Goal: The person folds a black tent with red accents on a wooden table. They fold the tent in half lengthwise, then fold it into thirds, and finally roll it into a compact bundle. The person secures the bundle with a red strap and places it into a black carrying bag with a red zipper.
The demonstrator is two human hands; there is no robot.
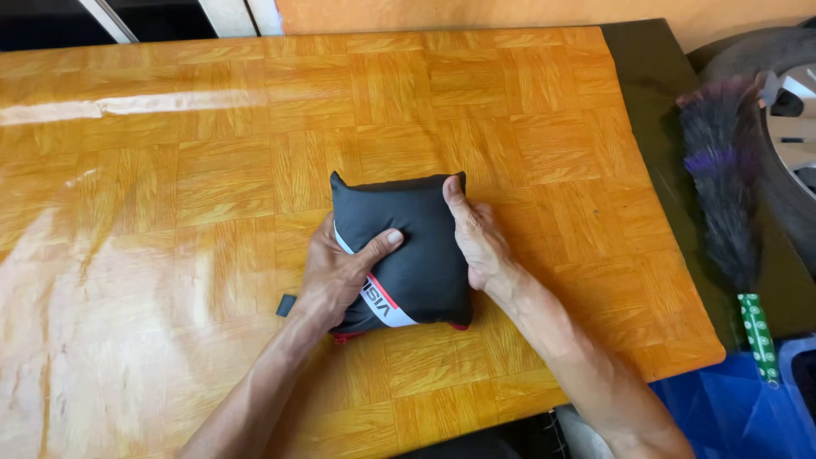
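Observation:
A dark grey folded cloth bundle [418, 246] with a white and red stripe lies on the glossy orange wood-pattern table [212, 170]. My left hand [340, 272] grips its left edge, thumb pressed on top. Along the bundle's right edge my right hand [478, 242] holds on, with the thumb over the upper corner. A small dark tab [286, 305] pokes out from under my left wrist, and a bit of red fabric shows at the bundle's bottom edge.
A feather duster [722, 195] with dark and purple plumes and a green handle lies off the table's right edge. A car wheel [786, 110] stands at the far right. Blue plastic [731, 408] sits below the table's right corner.

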